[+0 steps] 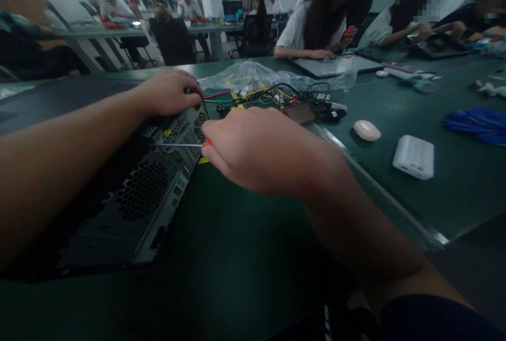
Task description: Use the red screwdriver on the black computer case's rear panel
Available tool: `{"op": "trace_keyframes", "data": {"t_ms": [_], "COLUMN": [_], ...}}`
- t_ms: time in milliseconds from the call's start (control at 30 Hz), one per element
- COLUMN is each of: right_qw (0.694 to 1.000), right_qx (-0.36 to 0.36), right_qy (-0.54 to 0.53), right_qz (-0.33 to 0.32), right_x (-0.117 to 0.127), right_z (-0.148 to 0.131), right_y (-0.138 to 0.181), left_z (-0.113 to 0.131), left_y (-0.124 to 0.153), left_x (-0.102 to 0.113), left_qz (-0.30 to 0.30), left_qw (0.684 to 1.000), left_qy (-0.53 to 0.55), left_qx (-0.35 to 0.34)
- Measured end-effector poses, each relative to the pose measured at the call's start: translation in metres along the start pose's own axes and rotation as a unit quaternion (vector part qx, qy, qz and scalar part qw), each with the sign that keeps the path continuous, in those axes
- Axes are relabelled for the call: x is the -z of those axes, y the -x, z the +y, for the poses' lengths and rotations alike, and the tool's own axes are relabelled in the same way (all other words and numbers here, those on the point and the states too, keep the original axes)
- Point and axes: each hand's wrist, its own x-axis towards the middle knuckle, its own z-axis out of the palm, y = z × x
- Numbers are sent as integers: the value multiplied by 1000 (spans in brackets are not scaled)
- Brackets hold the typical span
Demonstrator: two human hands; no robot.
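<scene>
A black desktop computer case (138, 198) lies on its side on the green table (237, 256), its rear panel with vents and ports turned toward me. My right hand (261, 148) is closed round a screwdriver (185, 145) with an orange handle; the thin metal shaft points left at the rear panel. My left hand (168, 93) rests on the case's far top corner, fingers curled over the edge by the fan grille (200, 125).
Behind the case lie a tangle of coloured wires (276, 96) and a clear plastic bag (256, 75). To the right sit a pink oval object (367, 130), a white box (413, 157) and blue gloves (478, 125). Several people work at the table's far side.
</scene>
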Motion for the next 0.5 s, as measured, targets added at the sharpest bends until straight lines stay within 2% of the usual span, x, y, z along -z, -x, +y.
{"op": "trace_keyframes", "data": {"t_ms": [267,500], "right_qw": [999,999], "right_qx": [2,1], "right_qy": [-28,-17], "right_qz": [34,32], "right_x": [-8,-6], "right_z": [4,5], "right_y": [-4,-3], "left_z": [1,-2], "left_y": [-3,-4], "left_x": [-2,-1], "left_qz": [1,-8], "left_qw": [1000,1000], "left_qy": [-20,-13], "left_qx": [3,-3]}}
